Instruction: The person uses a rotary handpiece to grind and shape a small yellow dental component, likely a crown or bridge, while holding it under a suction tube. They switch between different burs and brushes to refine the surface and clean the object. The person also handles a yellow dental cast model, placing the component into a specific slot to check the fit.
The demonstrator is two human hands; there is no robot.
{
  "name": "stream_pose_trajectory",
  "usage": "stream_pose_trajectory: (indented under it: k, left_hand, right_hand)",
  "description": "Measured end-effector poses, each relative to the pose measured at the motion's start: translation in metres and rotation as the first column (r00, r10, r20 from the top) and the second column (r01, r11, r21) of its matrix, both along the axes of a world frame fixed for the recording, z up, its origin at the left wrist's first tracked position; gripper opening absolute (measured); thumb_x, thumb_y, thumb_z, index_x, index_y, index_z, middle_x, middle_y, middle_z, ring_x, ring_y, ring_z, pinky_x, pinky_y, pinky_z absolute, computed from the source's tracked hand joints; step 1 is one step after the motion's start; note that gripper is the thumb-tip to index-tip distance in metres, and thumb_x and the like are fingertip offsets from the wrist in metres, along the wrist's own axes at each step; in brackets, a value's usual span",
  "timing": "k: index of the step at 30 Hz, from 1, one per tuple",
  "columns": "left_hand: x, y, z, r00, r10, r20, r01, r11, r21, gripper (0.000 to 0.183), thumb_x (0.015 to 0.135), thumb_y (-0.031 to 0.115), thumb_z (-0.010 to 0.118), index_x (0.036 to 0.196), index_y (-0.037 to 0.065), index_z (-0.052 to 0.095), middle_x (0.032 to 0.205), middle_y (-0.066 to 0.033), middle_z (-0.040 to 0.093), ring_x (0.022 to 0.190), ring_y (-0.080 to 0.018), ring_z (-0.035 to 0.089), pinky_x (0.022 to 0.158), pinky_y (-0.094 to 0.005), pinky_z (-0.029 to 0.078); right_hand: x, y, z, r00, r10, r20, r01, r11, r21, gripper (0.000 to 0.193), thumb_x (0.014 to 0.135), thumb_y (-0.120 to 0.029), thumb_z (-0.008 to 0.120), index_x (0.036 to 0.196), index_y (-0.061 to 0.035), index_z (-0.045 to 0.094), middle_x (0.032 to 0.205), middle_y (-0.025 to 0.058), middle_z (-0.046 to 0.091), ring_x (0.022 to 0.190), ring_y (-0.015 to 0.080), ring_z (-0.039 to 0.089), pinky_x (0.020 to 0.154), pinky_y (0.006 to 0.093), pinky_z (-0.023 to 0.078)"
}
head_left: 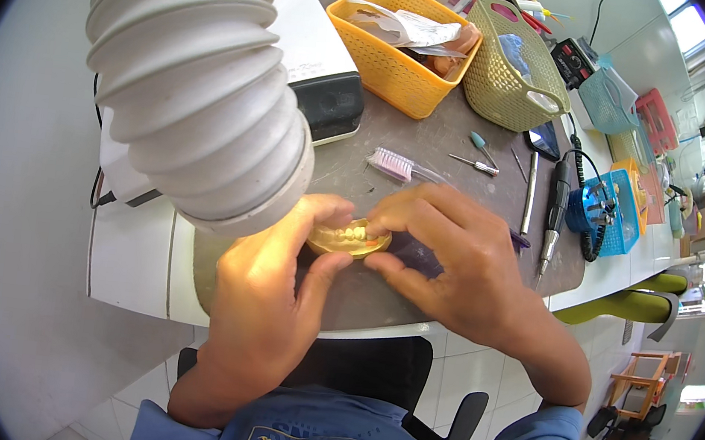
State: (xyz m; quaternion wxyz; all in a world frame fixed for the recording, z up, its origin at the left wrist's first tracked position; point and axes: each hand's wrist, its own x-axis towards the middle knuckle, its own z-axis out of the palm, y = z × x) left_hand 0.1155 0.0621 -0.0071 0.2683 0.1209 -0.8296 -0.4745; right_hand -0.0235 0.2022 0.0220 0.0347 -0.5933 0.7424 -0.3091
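A yellowish dental cast (335, 241) with a row of teeth is held between my two hands, just over the near part of the grey-brown work mat. My left hand (285, 252) grips its left side, thumb along the near edge and fingers at the far edge. The fingertips of my right hand (447, 260) press on the teeth at the cast's right end, with the thumb against its near side. Beyond my hands lies a toothbrush (393, 165) with pale pink bristles and a clear handle.
A ribbed white hose (203, 93) hangs at the left, close above my left hand. Yellow (394, 70) and olive (512, 86) baskets stand at the back. A black rotary handpiece (557, 207), a metal rod (531, 191) and a blue basket (619, 214) are at the right.
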Motion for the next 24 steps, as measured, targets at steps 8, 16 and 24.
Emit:
stream_pose_trajectory:
  k: [8, 16, 24]
  left_hand:
    - [0.004, -0.005, 0.003, 0.993, -0.111, -0.041, 0.118, 0.956, 0.268, 0.018, 0.085, -0.005, 0.068, 0.102, -0.003, 0.063, 0.093, -0.0110, 0.069, 0.086, -0.0182, 0.067, 0.081, -0.0293, 0.051]
    - [-0.002, 0.004, 0.004, 0.961, -0.118, -0.249, 0.217, 0.879, 0.424, 0.024, 0.082, -0.009, 0.070, 0.104, -0.003, 0.062, 0.104, -0.0122, 0.067, 0.100, -0.0201, 0.064, 0.091, -0.0324, 0.050]
    - [-0.006, 0.014, 0.003, 0.955, -0.120, -0.270, 0.164, 0.975, 0.147, 0.035, 0.074, 0.001, 0.080, 0.106, 0.004, 0.065, 0.110, -0.0143, 0.065, 0.099, -0.0259, 0.066, 0.089, -0.0338, 0.051]
  right_hand:
    - [0.015, 0.013, -0.009, 0.992, -0.054, 0.118, 0.067, 0.992, -0.109, 0.033, 0.075, -0.007, 0.079, 0.104, -0.0074, 0.063, 0.101, 0.0088, 0.063, 0.087, 0.0291, 0.066, 0.073, 0.0365, 0.053]
    - [0.015, 0.018, -0.004, 0.918, -0.065, 0.391, 0.174, 0.953, -0.249, 0.037, 0.076, -0.003, 0.080, 0.111, -0.0023, 0.067, 0.106, 0.0113, 0.067, 0.089, 0.0213, 0.069, 0.077, 0.0315, 0.056]
    - [0.020, 0.028, -0.022, 0.898, -0.007, 0.441, 0.169, 0.930, -0.328, 0.038, 0.076, 0.001, 0.079, 0.113, 0.0003, 0.067, 0.109, 0.0153, 0.070, 0.092, 0.0230, 0.071, 0.080, 0.0307, 0.057]
